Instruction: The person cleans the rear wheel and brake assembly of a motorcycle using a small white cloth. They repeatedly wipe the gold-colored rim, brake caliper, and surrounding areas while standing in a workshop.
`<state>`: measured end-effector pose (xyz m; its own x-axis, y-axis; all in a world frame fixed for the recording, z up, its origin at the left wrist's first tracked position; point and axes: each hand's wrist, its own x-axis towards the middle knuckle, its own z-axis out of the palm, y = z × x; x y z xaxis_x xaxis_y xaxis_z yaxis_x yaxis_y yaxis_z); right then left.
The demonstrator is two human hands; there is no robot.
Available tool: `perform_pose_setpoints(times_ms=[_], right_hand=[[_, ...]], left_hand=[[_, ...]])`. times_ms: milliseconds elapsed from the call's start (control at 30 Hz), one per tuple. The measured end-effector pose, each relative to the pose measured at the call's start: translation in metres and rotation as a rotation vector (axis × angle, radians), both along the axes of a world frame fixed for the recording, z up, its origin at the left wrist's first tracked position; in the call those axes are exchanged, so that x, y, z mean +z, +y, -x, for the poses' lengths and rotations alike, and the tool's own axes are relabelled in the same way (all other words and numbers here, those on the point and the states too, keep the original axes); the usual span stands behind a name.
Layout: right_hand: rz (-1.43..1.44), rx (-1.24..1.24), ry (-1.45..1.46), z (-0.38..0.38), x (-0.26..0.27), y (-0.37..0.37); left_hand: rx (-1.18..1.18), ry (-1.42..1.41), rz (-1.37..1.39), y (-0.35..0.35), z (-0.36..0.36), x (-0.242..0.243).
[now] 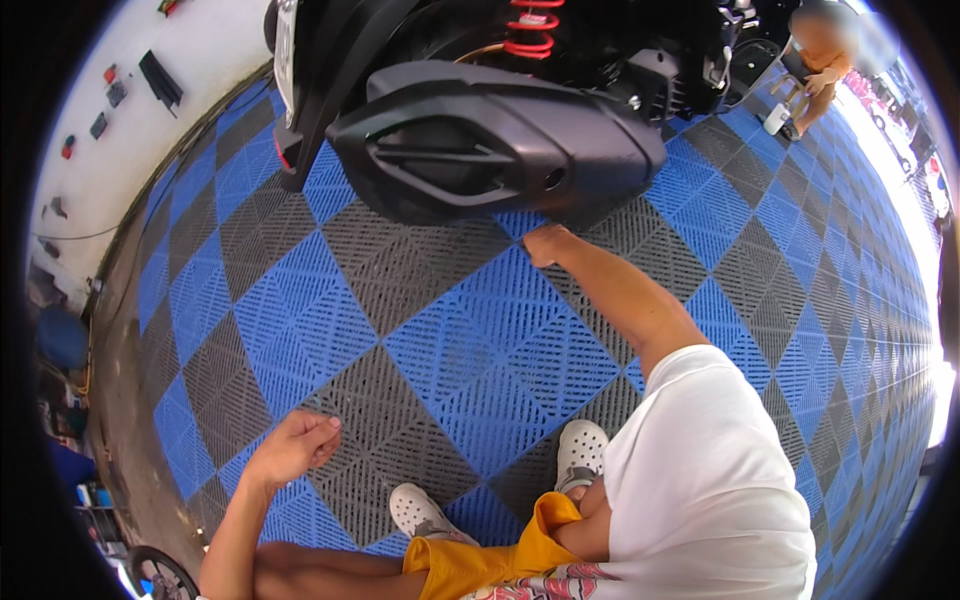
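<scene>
A scooter's exhaust muffler with a dark plastic cover (pixel 510 142) spans the top middle, low over the tiled floor. My right hand (pixel 546 244) reaches to the muffler's lower edge. Its fingers point under the muffler and are hidden, so a grip or a touch there cannot be made out. My left hand (pixel 300 446) hangs over the floor near my left knee, fingers curled in and the thumb against them. Nothing shows in it. Above the muffler is a red coil spring (pixel 532 30) of the shock absorber.
Blue and grey slotted plastic tiles (pixel 499 352) cover the floor. A wall (pixel 217 45) with hung items runs along the left. Another person (pixel 821 67) sits at upper right beside a white container (pixel 777 118). A wheel (pixel 159 574) lies at lower left.
</scene>
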<state>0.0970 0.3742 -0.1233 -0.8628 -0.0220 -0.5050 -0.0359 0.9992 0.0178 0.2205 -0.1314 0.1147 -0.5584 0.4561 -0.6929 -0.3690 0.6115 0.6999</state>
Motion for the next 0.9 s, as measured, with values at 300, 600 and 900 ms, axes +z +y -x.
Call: perform_pose_setpoints(times_ms=[300,600,900], right_hand=[[0.132,0.013,0.046,0.011,0.005,-0.016],[0.481,-0.03,0.973,0.062,-0.007,-0.045],[0.302,-0.011,0.811,0.103,0.011,-0.077]], left_hand=[[-0.025,0.023,0.019,0.001,0.001,0.001],[-0.08,0.041,-0.049,0.003,0.014,-0.007],[-0.142,0.099,-0.04,0.008,0.02,-0.006]])
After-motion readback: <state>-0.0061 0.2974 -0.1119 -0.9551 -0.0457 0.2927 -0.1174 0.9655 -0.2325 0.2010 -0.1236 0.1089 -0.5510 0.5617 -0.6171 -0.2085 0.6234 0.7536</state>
